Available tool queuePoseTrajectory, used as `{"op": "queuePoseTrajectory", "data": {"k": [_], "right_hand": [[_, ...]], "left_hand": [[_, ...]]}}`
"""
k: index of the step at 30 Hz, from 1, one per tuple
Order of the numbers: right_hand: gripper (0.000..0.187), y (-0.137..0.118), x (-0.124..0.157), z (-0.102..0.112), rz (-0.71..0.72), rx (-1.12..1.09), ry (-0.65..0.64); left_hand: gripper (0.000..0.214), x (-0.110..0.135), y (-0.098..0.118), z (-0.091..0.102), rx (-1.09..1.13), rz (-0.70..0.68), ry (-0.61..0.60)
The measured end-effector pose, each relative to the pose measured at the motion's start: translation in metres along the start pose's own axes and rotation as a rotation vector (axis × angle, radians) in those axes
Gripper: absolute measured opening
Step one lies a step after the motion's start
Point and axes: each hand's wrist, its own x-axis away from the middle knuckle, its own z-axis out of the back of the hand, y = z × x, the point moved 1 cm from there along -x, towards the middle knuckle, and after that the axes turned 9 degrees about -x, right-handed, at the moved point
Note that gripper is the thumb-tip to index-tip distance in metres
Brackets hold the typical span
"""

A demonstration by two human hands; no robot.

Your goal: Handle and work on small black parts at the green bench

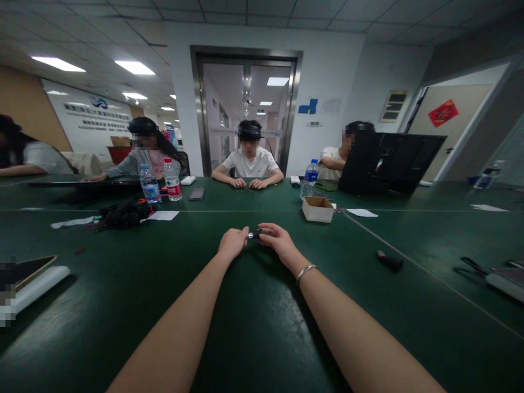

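Both my arms reach out over a dark green table (254,327). My left hand (232,242) and my right hand (277,240) meet above its middle, fingers closed on a small dark object with a metal end (254,234) held between them. It is too small to name with certainty. A silver bracelet (306,271) circles my right wrist.
A small cardboard box (317,209) stands beyond my hands to the right, a pile of black items (120,214) to the left. A dark object (390,261) lies at right. Water bottles (149,184), a phone (197,194) and a black laptop (388,162) stand farther back. Several people sit opposite.
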Motion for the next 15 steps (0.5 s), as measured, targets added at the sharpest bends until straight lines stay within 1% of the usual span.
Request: {"op": "queuePoseTrajectory", "data": {"k": [6,10,12,15], "right_hand": [[0.037,0.001,-0.001,0.001,0.023,0.01,0.014],[0.037,0.001,-0.001,0.001,-0.01,-0.019,0.022],[0.036,0.002,-0.002,0.0,-0.043,-0.04,0.024],[0.032,0.002,-0.002,0.0,-0.055,-0.05,0.05]], "left_hand": [[0.053,0.0,-0.002,0.0,0.017,0.008,0.017],[0.053,-0.002,-0.007,-0.004,0.062,-0.04,0.059],[0.051,-0.003,-0.009,-0.006,0.122,-0.073,0.047],[0.043,-0.002,-0.01,-0.006,0.276,-0.116,-0.01]]}}
